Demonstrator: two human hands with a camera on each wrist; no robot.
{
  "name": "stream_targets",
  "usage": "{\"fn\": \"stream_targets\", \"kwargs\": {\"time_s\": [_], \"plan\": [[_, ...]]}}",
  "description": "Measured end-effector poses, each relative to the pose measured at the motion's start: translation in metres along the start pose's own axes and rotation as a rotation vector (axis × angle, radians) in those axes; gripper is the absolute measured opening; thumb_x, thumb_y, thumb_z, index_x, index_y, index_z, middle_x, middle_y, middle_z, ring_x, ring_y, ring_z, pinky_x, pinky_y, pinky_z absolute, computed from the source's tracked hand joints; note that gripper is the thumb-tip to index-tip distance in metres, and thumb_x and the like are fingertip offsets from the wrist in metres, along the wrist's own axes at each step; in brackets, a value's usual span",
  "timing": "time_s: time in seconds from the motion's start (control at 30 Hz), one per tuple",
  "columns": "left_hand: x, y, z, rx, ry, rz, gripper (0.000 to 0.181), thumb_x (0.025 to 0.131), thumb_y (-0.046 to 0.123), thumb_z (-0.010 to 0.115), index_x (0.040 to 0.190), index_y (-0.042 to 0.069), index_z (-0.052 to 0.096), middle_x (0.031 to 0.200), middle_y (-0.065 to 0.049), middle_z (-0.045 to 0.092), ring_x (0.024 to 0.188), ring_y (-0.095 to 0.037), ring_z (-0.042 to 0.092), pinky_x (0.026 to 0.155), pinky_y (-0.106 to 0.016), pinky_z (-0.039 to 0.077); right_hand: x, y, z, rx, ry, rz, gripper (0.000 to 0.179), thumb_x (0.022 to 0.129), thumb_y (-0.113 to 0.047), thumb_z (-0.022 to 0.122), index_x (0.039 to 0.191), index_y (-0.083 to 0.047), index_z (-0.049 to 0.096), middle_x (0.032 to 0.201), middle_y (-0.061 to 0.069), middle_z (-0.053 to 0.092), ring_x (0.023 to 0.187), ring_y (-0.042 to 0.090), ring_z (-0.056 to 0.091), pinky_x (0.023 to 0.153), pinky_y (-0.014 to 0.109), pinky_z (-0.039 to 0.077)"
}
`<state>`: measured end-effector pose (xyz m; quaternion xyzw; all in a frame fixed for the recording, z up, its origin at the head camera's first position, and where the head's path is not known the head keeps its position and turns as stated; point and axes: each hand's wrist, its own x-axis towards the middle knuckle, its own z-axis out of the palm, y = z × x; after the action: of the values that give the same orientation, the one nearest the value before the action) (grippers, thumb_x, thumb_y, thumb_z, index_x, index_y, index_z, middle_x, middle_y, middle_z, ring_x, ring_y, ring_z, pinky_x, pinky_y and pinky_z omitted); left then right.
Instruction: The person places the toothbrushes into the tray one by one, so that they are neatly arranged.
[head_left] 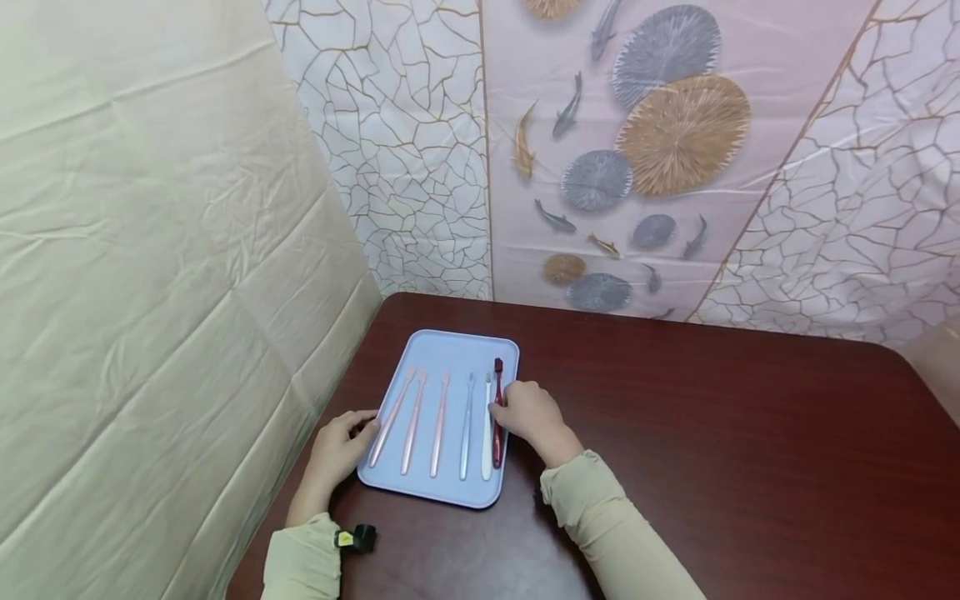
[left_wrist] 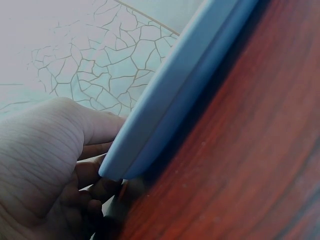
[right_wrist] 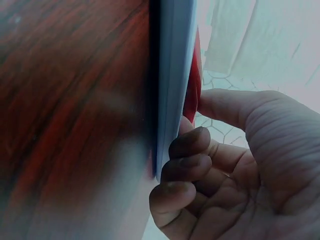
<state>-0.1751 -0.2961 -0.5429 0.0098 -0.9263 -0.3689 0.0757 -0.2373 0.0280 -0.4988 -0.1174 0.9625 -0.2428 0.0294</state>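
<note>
A light blue tray [head_left: 459, 350] holds a row of toothbrushes laid lengthwise, heads toward the far end. From the left come three pink toothbrushes [head_left: 412, 431], a pale blue toothbrush [head_left: 465, 437], a white toothbrush [head_left: 487, 454] and a dark red toothbrush [head_left: 497, 454] along the right rim. My left hand [head_left: 337, 446] grips the tray's left edge, thumb at the upper rim and fingers beneath, as the left wrist view shows. My right hand [head_left: 531, 412] pinches the red toothbrush at its handle, its other fingers curled beside the tray's right rim [right_wrist: 175, 70].
The tray lies near the left side of a dark reddish-brown table [head_left: 697, 450]. A pale cloth [head_left: 187, 292] hangs along the left, and a patterned curtain [head_left: 427, 150] stands behind the table. A black strap device [head_left: 360, 537] sits at the left sleeve.
</note>
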Motion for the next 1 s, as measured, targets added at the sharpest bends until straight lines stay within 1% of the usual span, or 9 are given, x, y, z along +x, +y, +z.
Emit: {"fn": "stream_targets", "kwargs": {"time_s": [0.17, 0.37, 0.53, 0.63, 0.73, 0.83, 1.0], "plan": [[-0.001, -0.001, 0.001, 0.011, -0.013, -0.003, 0.03, 0.099, 0.026, 0.065, 0.125, 0.011, 0.072, 0.086, 0.0, 0.063, 0.072, -0.016, 0.052, 0.066, -0.033, 0.042, -0.003, 0.0, 0.003, -0.02, -0.023, -0.008, 0.044, 0.095, -0.029, 0.066, 0.058, -0.014, 0.048, 0.051, -0.003, 0.038, 0.047, 0.013, 0.041, 0.046, 0.031, 0.036], [-0.001, 0.0, 0.0, -0.002, -0.019, -0.017, 0.03, 0.099, 0.026, 0.065, 0.125, 0.011, 0.072, 0.086, -0.001, 0.063, 0.072, -0.017, 0.052, 0.067, -0.034, 0.042, -0.008, -0.001, 0.004, -0.03, -0.041, -0.02, 0.037, 0.097, -0.031, 0.064, 0.065, -0.015, 0.054, 0.057, -0.002, 0.046, 0.052, 0.014, 0.046, 0.051, 0.032, 0.038], [-0.001, 0.001, -0.001, 0.001, -0.016, -0.012, 0.031, 0.099, 0.026, 0.065, 0.125, 0.011, 0.072, 0.087, -0.001, 0.063, 0.073, -0.017, 0.052, 0.067, -0.034, 0.042, -0.014, -0.006, 0.0, -0.029, -0.068, -0.037, 0.041, 0.099, -0.031, 0.063, 0.062, -0.017, 0.053, 0.056, -0.001, 0.048, 0.053, 0.015, 0.048, 0.051, 0.033, 0.039], [-0.001, 0.0, -0.002, -0.001, -0.014, -0.013, 0.031, 0.099, 0.026, 0.065, 0.125, 0.011, 0.071, 0.086, -0.001, 0.063, 0.072, -0.017, 0.052, 0.067, -0.034, 0.042, -0.016, -0.007, 0.0, -0.034, -0.064, -0.041, 0.044, 0.099, -0.031, 0.063, 0.058, -0.017, 0.05, 0.054, -0.002, 0.046, 0.051, 0.014, 0.047, 0.049, 0.033, 0.038], [-0.001, -0.001, -0.001, 0.003, -0.016, -0.018, 0.031, 0.099, 0.027, 0.065, 0.125, 0.011, 0.071, 0.085, 0.0, 0.062, 0.071, -0.017, 0.052, 0.066, -0.033, 0.042, -0.016, -0.006, 0.001, -0.033, -0.065, -0.04, 0.044, 0.098, -0.032, 0.063, 0.058, -0.018, 0.051, 0.053, -0.003, 0.046, 0.05, 0.014, 0.047, 0.049, 0.033, 0.038], [-0.001, -0.001, -0.001, 0.007, -0.012, -0.017, 0.031, 0.099, 0.027, 0.065, 0.125, 0.011, 0.072, 0.084, 0.001, 0.062, 0.071, -0.016, 0.052, 0.066, -0.033, 0.042, -0.018, -0.005, 0.001, -0.025, -0.066, -0.045, 0.042, 0.098, -0.032, 0.063, 0.06, -0.017, 0.053, 0.053, -0.003, 0.047, 0.051, 0.014, 0.047, 0.049, 0.032, 0.038], [-0.002, 0.0, 0.0, 0.008, 0.007, 0.005, 0.031, 0.099, 0.026, 0.066, 0.123, 0.009, 0.073, 0.084, 0.001, 0.063, 0.071, -0.015, 0.052, 0.065, -0.032, 0.042, -0.022, -0.003, -0.003, -0.023, -0.046, -0.07, 0.037, 0.098, -0.032, 0.064, 0.065, -0.018, 0.057, 0.056, -0.003, 0.05, 0.052, 0.013, 0.048, 0.05, 0.032, 0.039]]}}
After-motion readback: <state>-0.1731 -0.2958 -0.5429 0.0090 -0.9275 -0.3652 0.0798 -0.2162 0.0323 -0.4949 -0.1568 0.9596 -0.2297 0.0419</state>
